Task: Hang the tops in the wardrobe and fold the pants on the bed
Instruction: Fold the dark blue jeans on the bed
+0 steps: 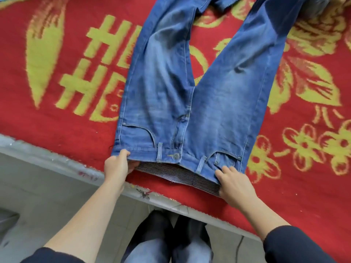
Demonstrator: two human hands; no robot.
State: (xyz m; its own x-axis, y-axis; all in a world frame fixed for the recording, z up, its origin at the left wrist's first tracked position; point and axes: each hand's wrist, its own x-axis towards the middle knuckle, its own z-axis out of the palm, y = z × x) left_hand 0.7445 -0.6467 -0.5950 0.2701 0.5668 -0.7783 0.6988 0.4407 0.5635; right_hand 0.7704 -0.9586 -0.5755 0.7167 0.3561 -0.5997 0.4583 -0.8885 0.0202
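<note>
We're on the pants-folding step: the jeans [190, 92] lie face up and spread flat on the red blanket [57, 120], both legs running away from the fingers and splayed apart. The left hand [116, 164] has its fingers curled over the left corner of the waistband [144, 151], gripping the denim. The right hand [235, 184] lays its fingers on the right corner, just below the pocket. Its thumb is hidden, so I can't tell whether that is a pinch or only a press. Between the two hands the waistband gapes and shows its striped lining. No fold has been made, by the look of it. The likely next move is to carry one corner across to the other so one leg lands on top of its twin. That calls for a firm hold on both corners and matched seams.
</note>
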